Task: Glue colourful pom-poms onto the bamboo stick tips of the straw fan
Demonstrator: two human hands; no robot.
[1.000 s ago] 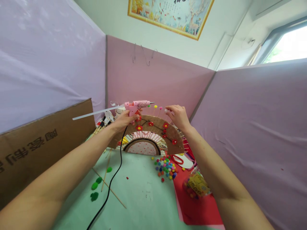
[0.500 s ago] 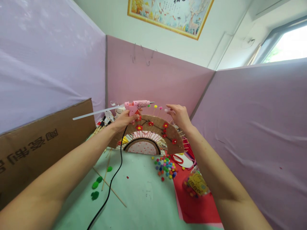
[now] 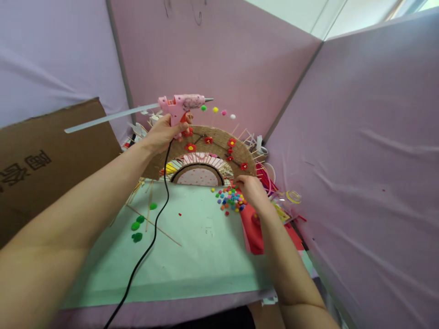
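Note:
My left hand [image 3: 166,132] is wrapped round the grip of a pink glue gun [image 3: 181,107], its nozzle pointing right. A long clear glue stick [image 3: 113,119] sticks out of its back. Below stands a half-round fan shape [image 3: 219,136] of brown cord with red felt flowers [image 3: 232,142] and thin sticks round its edge. Green, yellow, pink and white pom-poms [image 3: 215,109] top the sticks near the nozzle. My right hand [image 3: 253,191] is at the edge of a pile of coloured pom-poms [image 3: 230,199], fingers bent together; anything in its fingertips is hidden.
Green pom-poms [image 3: 136,225] and loose sticks [image 3: 164,230] lie on the pale green table cover [image 3: 202,256]. A black cord [image 3: 154,235] runs down from the gun. Cardboard [image 3: 58,169] leans at left. Red sheets [image 3: 252,233] and a clear jar [image 3: 286,198] are at right.
My right hand has left the stick tips and come down to the pom-pom pile. The white pom-pom it held now sits on a stick. The view has tilted down.

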